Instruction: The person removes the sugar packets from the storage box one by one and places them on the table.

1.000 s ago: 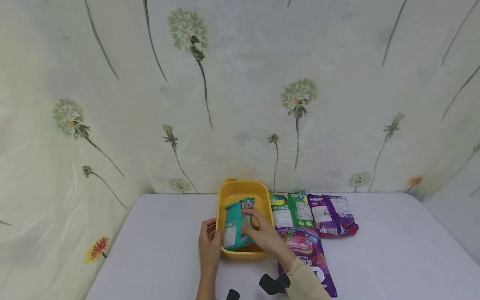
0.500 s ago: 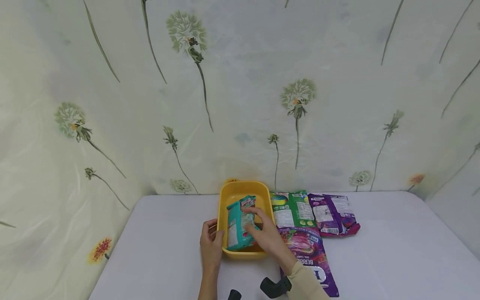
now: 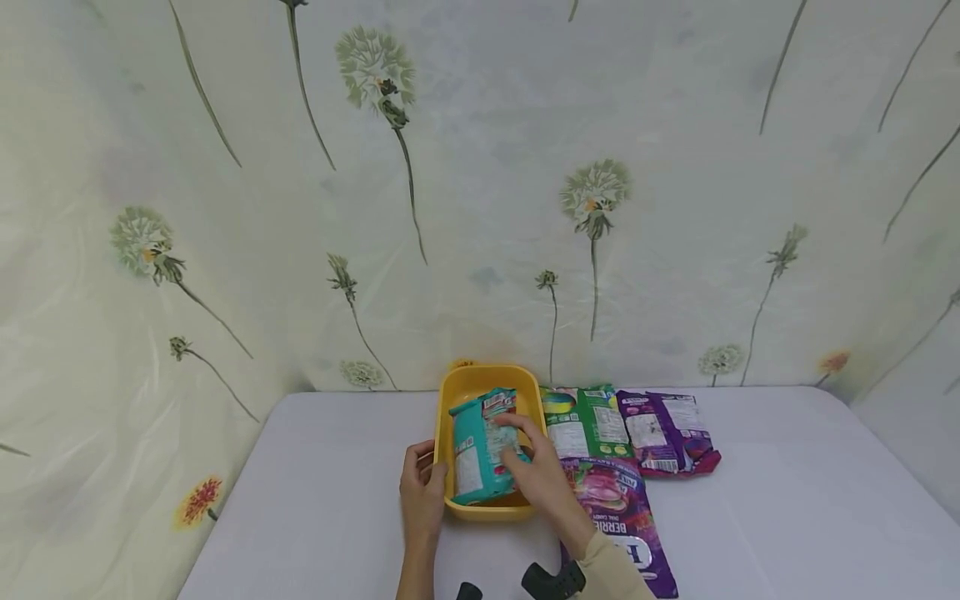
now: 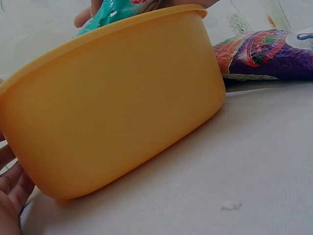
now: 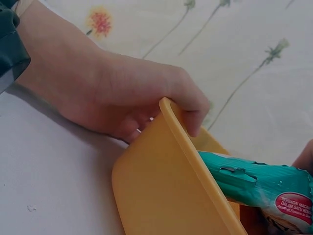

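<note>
A yellow plastic tub (image 3: 491,515) stands at the table's back middle with a teal candy bag (image 3: 468,442) leaning inside it. My left hand (image 3: 422,492) grips the tub's left wall. In the right wrist view its thumb hooks over the tub rim (image 5: 188,152), other fingers outside. My right hand (image 3: 543,475) reaches over the tub's right front and pinches the teal bag's right side between thumb and fingers. The bag's printed end (image 5: 293,203) shows inside the tub in the right wrist view. The tub's floor is mostly hidden under the bag.
Right of the tub lie a green bag (image 3: 588,421), a purple bag (image 3: 667,433) and, nearer me, a large purple berry candy bag (image 3: 622,525), partly under my right forearm. A flower-patterned sheet (image 3: 480,208) hangs behind the white table (image 3: 787,500).
The teal bag has shifted slightly right and faces up a little more, my right hand moving with it. My left hand keeps its hold on the tub.
</note>
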Tool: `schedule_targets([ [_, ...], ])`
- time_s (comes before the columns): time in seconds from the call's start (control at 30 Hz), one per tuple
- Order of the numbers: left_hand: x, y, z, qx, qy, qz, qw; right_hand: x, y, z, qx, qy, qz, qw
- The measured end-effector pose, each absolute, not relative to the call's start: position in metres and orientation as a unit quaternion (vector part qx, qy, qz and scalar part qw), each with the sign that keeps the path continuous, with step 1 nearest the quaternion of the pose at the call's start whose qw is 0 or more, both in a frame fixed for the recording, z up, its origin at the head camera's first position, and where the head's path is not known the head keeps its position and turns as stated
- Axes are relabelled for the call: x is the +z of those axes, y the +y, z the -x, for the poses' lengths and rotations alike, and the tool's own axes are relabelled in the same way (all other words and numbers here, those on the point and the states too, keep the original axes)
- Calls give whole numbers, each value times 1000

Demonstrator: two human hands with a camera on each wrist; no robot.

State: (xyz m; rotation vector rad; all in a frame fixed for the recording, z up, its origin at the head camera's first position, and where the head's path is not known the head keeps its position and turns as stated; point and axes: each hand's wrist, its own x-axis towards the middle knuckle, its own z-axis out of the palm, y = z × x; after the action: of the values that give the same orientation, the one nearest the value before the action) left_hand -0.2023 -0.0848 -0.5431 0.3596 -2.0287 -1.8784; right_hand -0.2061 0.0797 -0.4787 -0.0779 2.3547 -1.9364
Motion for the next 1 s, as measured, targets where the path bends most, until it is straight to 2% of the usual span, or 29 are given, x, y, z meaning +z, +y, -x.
schedule_targets([
  [0.7, -537, -83, 200, -667, -715, -142, 157, -474, 86, 198, -642, 766, 2, 29],
  [1.0, -542, -84, 202, -659, -719, -135, 173, -473, 91, 195, -638, 769, 1, 26],
])
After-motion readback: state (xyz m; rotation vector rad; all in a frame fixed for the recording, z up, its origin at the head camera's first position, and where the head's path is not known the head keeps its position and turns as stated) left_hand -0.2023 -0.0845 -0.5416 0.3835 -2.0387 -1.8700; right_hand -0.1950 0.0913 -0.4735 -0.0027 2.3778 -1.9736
